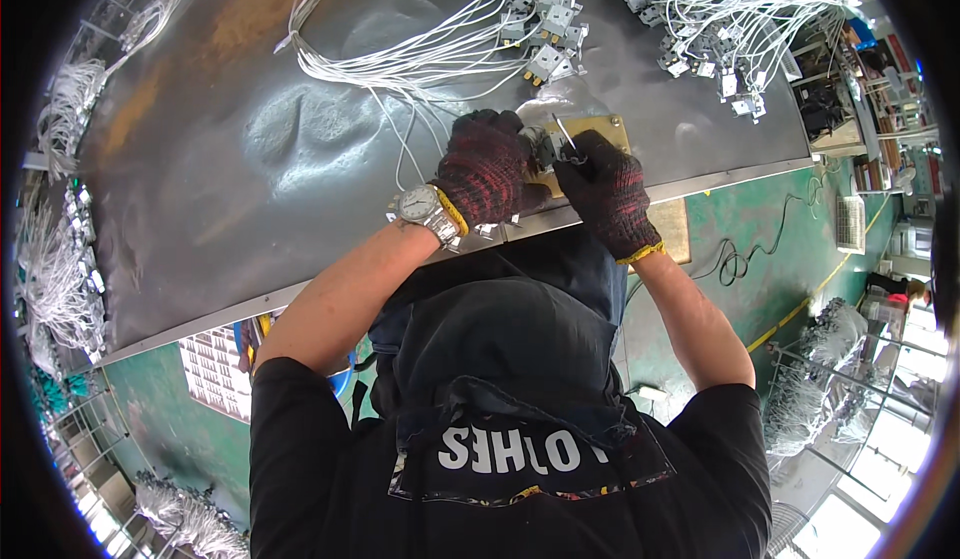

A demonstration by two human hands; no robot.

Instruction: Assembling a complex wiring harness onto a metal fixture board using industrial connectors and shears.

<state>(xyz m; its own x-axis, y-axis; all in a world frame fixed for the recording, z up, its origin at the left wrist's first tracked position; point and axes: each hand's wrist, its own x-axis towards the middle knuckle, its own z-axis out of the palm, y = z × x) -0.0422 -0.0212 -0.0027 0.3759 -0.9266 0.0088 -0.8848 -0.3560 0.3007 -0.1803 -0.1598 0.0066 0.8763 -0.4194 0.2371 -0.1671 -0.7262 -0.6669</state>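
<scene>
Both my hands wear dark red-and-black knit gloves with yellow cuffs, and they meet at the near edge of a metal worktable. My left hand (487, 167) is closed, its fingers curled against a small metal fixture (541, 149). From the other side my right hand (606, 187) is closed at the same fixture, fingertips pinched together. A thin pale rod or wire (564, 132) sticks up by the right fingertips. The fixture sits on a brass-coloured plate (607, 132). What lies inside either grip is hidden by the gloves. A few small metal pieces (486, 230) show below my left wrist.
Beyond my hands lies a bundle of white wires (420, 69) ending in small metal brackets (550, 29). Another wire bundle (730, 9) lies at the far right. The worktable (200, 249) has a raised metal edge. More wire bundles (62, 289) hang at the left.
</scene>
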